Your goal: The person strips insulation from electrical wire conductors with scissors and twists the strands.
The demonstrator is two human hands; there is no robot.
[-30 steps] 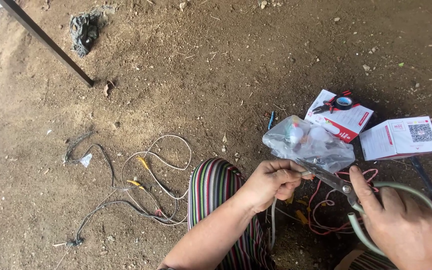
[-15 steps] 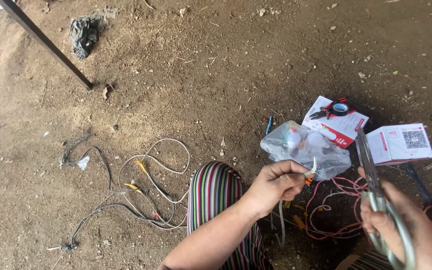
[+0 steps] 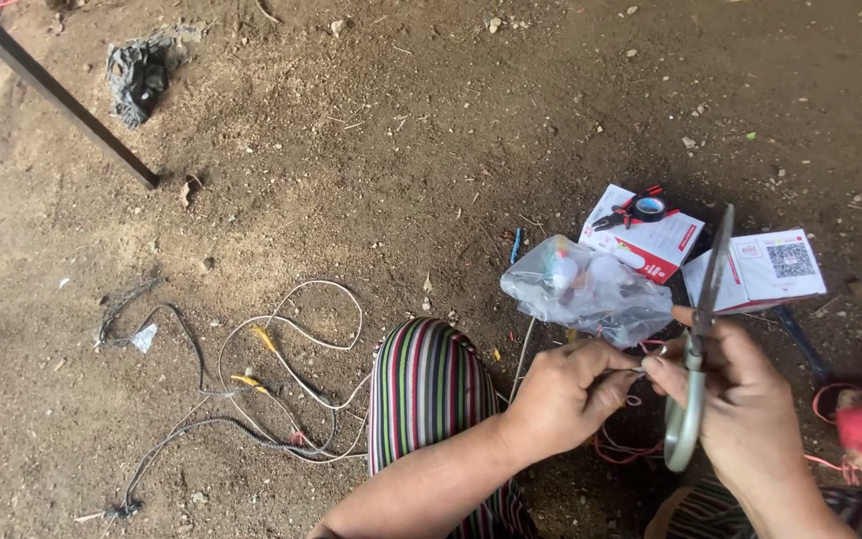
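My left hand (image 3: 563, 399) pinches the end of a thin white wire (image 3: 619, 372) just above the dirt ground. My right hand (image 3: 745, 409) holds a pair of scissors (image 3: 702, 319) by the pale grey handles, blades closed and pointing up and away. The right fingertips touch the wire end next to the left thumb. Behind the hands lies a clear plastic bag (image 3: 591, 289) with small white parts inside. Thin red wire (image 3: 623, 447) loops on the ground under the hands.
Two white and red boxes (image 3: 755, 268) lie at the right, one with red pliers (image 3: 619, 212) and a black tape roll (image 3: 649, 208) on it. Tangled cables (image 3: 251, 379) lie at the left. My striped knee (image 3: 429, 384) is in the middle. A dark metal bar (image 3: 52, 90) crosses upper left.
The right hand turned the scissors off the wire, blades now pointing up, then came back so both hands meet at the wire end. The camera view shifted slightly right.
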